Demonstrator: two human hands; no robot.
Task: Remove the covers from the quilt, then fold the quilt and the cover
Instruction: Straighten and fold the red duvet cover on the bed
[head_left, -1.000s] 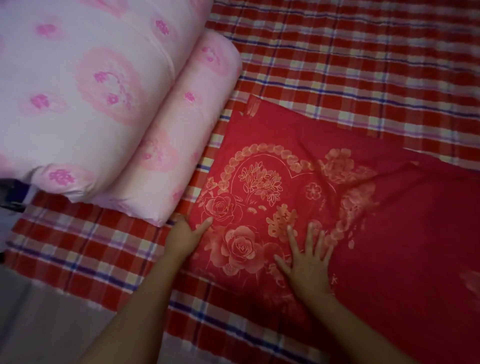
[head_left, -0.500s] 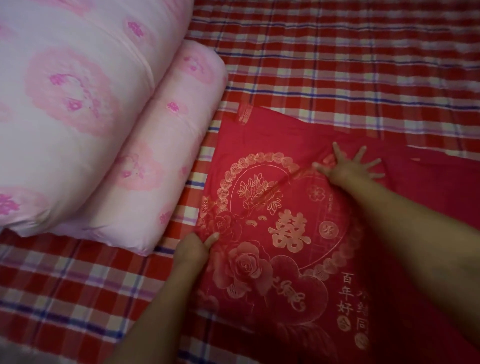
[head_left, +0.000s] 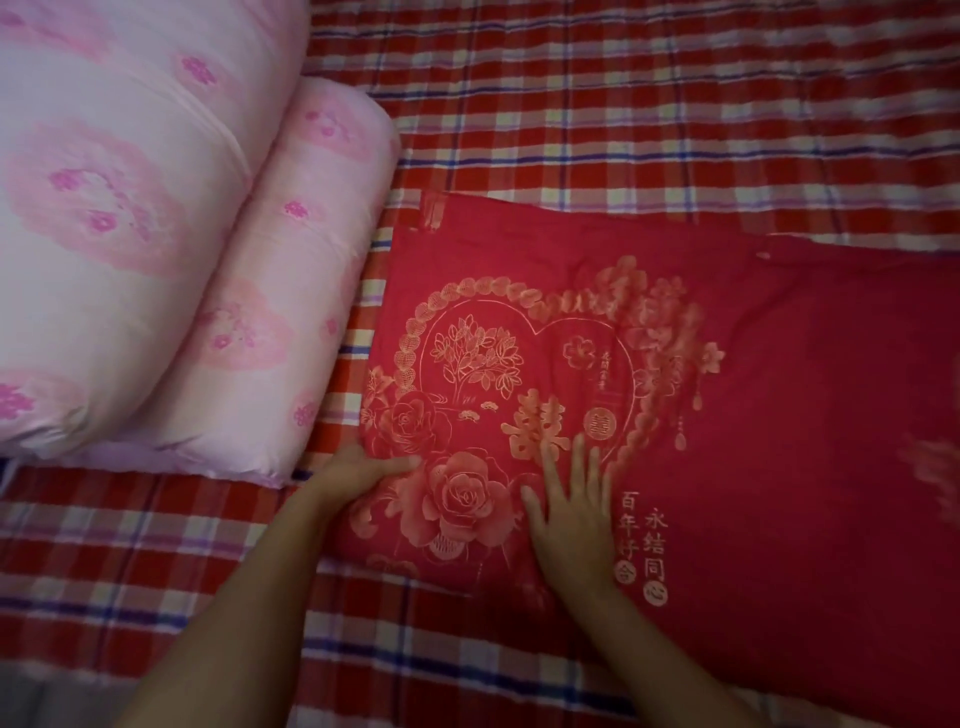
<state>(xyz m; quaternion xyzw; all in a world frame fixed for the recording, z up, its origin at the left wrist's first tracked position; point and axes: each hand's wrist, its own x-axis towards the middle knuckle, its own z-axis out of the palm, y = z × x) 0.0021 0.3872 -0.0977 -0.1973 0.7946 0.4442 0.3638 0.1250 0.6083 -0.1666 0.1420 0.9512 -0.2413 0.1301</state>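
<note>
From the head view I see the left hand (head_left: 358, 474) pinching the left edge of the red cover (head_left: 737, 415), thumb on top. The right hand (head_left: 571, 519) lies flat on it, fingers straight. The folded pink quilt (head_left: 156, 234) sits just beside it on the plaid sheet (head_left: 623, 104).

The left hand (head_left: 358, 470) lies knuckles up, its thumb stretched to the right on top of the edge of the red cover (head_left: 779, 415) and its other fingers curled under and out of sight, so it pinches that edge. Its bare forearm runs down towards the lower left. The right hand (head_left: 571, 525) lies flat, palm down on the cover, fingers (head_left: 577, 467) straight, slightly spread and pointing away from the body, thumb out to the left. Its bare forearm slants off to the lower right. The hands are near each other, not touching
</note>
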